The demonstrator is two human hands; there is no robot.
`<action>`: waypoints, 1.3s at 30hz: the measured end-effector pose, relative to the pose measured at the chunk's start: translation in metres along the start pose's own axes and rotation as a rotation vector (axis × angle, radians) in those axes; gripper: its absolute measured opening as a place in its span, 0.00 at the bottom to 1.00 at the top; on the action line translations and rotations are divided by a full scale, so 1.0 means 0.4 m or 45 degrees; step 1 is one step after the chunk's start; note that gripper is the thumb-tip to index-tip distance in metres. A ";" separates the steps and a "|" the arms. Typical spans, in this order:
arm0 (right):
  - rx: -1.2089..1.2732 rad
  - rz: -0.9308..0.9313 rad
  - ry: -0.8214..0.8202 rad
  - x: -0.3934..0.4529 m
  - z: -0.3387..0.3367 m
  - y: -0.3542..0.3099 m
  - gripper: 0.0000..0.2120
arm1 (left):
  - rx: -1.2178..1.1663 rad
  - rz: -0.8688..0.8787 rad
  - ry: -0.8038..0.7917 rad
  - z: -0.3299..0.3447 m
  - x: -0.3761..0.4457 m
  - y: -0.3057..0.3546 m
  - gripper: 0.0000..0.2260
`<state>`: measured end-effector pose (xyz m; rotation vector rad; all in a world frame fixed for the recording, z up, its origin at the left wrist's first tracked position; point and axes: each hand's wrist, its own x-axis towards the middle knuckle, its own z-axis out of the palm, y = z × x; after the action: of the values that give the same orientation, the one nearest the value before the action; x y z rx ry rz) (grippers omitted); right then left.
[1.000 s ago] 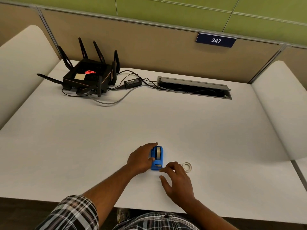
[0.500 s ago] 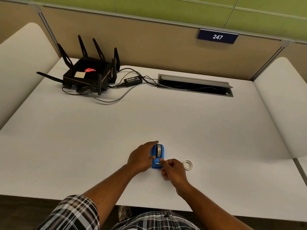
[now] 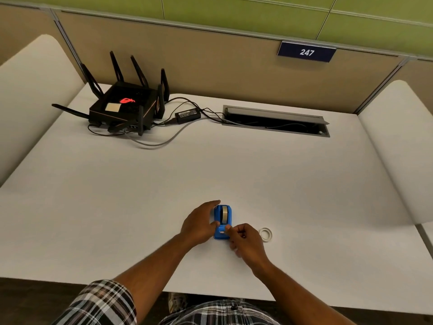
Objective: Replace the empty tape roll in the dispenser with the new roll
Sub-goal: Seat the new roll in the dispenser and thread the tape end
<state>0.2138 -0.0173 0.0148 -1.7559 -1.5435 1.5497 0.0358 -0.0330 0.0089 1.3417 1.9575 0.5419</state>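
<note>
A small blue tape dispenser (image 3: 222, 221) stands on the white desk (image 3: 304, 195) near its front edge, with a roll of tape (image 3: 225, 214) seated in it. My left hand (image 3: 199, 225) grips the dispenser from its left side. My right hand (image 3: 244, 240) has its fingers curled, thumb and forefinger pinched at the dispenser's near end by the cutter. What they pinch is too small to tell. A thin white ring, the bare tape core (image 3: 265, 234), lies flat on the desk just right of my right hand.
A black router (image 3: 124, 109) with several antennas sits at the back left, with a power brick (image 3: 187, 114) and cables beside it. An open cable tray (image 3: 276, 121) is set into the desk at the back. Partition panels rise behind and at both sides.
My right hand moved from flat on the desk up to the dispenser's near end and curled into a pinch. My left hand kept its hold.
</note>
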 end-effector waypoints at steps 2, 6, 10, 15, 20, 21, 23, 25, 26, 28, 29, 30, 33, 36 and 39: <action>0.039 0.012 0.069 0.003 -0.005 0.001 0.19 | -0.080 -0.043 0.026 0.003 -0.002 -0.004 0.30; 0.157 0.045 0.162 0.024 -0.012 -0.015 0.14 | -0.332 -0.197 0.075 0.019 -0.015 0.002 0.22; 0.212 0.028 0.104 0.038 -0.002 -0.040 0.10 | -0.494 -0.322 0.145 0.030 -0.026 0.022 0.15; 0.198 0.012 0.037 0.036 0.022 -0.050 0.16 | -0.637 -0.406 0.211 0.034 -0.031 0.049 0.14; 0.178 0.003 0.064 0.039 0.027 -0.062 0.17 | -0.670 -0.416 0.206 0.022 -0.012 0.071 0.16; 0.179 0.000 0.069 0.045 0.024 -0.066 0.17 | -0.678 -0.414 0.204 0.016 -0.004 0.078 0.16; 0.180 -0.002 0.079 0.064 0.016 -0.079 0.18 | -0.712 -0.409 0.192 0.003 0.013 0.094 0.16; 0.168 -0.007 0.091 0.090 0.006 -0.099 0.19 | -0.757 -0.399 0.173 -0.012 0.037 0.112 0.17; 0.157 -0.015 0.098 0.104 0.000 -0.111 0.19 | -0.777 -0.390 0.165 -0.019 0.051 0.120 0.17; 0.133 -0.046 0.108 0.132 -0.010 -0.137 0.20 | -0.800 -0.365 0.155 -0.031 0.082 0.134 0.18; 0.116 -0.063 0.117 0.147 -0.015 -0.151 0.20 | -0.807 -0.353 0.149 -0.036 0.099 0.142 0.18; 0.100 -0.075 0.130 0.162 -0.019 -0.164 0.20 | -0.816 -0.344 0.140 -0.041 0.115 0.149 0.18; 0.065 -0.080 0.155 0.210 -0.026 -0.200 0.20 | -0.830 -0.323 0.113 -0.050 0.160 0.167 0.19; 0.025 -0.065 0.174 0.257 -0.032 -0.228 0.20 | -0.815 -0.314 0.096 -0.057 0.204 0.184 0.19; 0.005 -0.047 0.181 0.291 -0.035 -0.242 0.20 | -0.784 -0.293 0.051 -0.063 0.237 0.190 0.18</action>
<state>0.1573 0.1215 0.0398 -1.7831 -1.4944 1.3779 0.0443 0.0844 0.0479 0.7164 1.7370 0.9626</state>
